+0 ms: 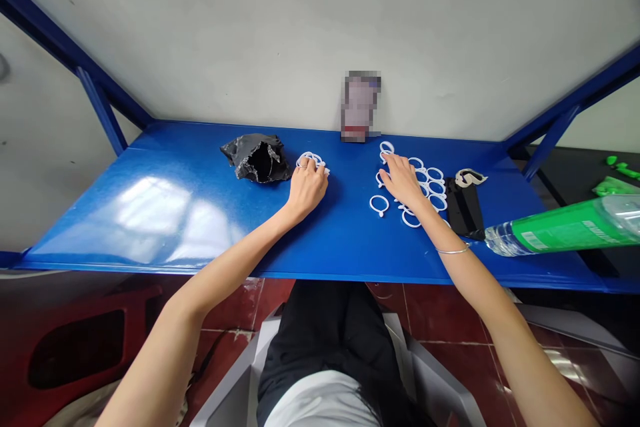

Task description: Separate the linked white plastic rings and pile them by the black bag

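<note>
My left hand (307, 188) rests on the blue table (165, 207), fingers curled over a small bunch of white plastic rings (311, 159). My right hand (401, 180) lies flat with fingers stretched out over several loose white rings (430, 187) spread on the table. One ring (379, 204) lies just left of that hand, and another ring (387, 147) sits beyond its fingertips. A thin bracelet (453, 251) is on my right wrist.
A crumpled black plastic bag (257, 158) lies left of my left hand. A black strip (463, 207) and a beige clip (470, 177) lie to the right. A green-labelled water bottle (560, 228) lies on its side at the right edge. A small object (360, 107) leans on the wall.
</note>
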The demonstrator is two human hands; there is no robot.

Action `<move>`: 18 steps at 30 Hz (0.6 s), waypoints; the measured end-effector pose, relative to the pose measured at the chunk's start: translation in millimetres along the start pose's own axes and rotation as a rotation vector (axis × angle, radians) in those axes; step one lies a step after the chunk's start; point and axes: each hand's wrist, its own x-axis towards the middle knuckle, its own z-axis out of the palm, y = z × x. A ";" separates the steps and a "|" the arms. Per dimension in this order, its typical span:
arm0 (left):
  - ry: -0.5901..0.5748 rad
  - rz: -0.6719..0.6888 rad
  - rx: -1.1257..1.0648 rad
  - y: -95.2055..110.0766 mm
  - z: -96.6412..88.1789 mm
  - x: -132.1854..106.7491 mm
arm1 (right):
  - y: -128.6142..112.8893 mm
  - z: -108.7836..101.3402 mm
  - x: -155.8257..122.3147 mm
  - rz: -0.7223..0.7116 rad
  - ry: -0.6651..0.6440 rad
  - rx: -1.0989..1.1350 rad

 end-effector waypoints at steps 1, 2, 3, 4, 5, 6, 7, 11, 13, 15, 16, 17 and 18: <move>0.017 0.002 -0.009 -0.4 0.9 0.0 | -0.4 -0.1 0.1 -0.008 0.017 0.004; 0.034 0.004 -0.022 -0.7 1.9 -0.1 | -0.6 -0.2 0.4 -0.013 0.030 0.009; 0.049 0.004 -0.038 -0.8 2.8 -0.2 | -0.7 -0.2 0.7 -0.014 0.041 0.014; 0.062 0.005 -0.054 -0.9 3.7 -0.2 | -0.5 -0.2 1.1 -0.016 0.051 0.020; 0.072 0.006 -0.070 -0.8 4.4 -0.4 | -0.3 -0.2 1.4 -0.019 0.061 0.025; 0.082 0.007 -0.083 -0.7 5.0 -0.5 | 0.1 0.0 1.7 -0.028 0.071 0.031; 0.091 0.010 -0.093 -0.6 5.4 -0.6 | 0.5 0.2 1.9 -0.042 0.082 0.035; 0.108 0.008 -0.103 -0.1 5.0 -1.2 | 3.6 3.1 2.3 -0.090 0.106 0.030; 0.110 0.003 -0.102 0.0 3.7 -1.3 | 5.5 5.0 2.4 -0.097 0.111 0.017; 0.123 0.007 -0.099 0.1 2.0 -1.2 | 6.8 6.1 2.6 -0.091 0.113 0.002; 0.136 0.020 -0.099 0.2 1.1 -1.1 | 6.9 6.1 2.7 -0.082 0.113 -0.004; 0.150 0.045 -0.102 0.5 0.2 -1.0 | 6.4 5.6 2.8 -0.072 0.111 -0.008; 0.164 0.081 -0.113 1.1 -0.5 -1.1 | 5.3 4.6 2.8 -0.061 0.110 -0.008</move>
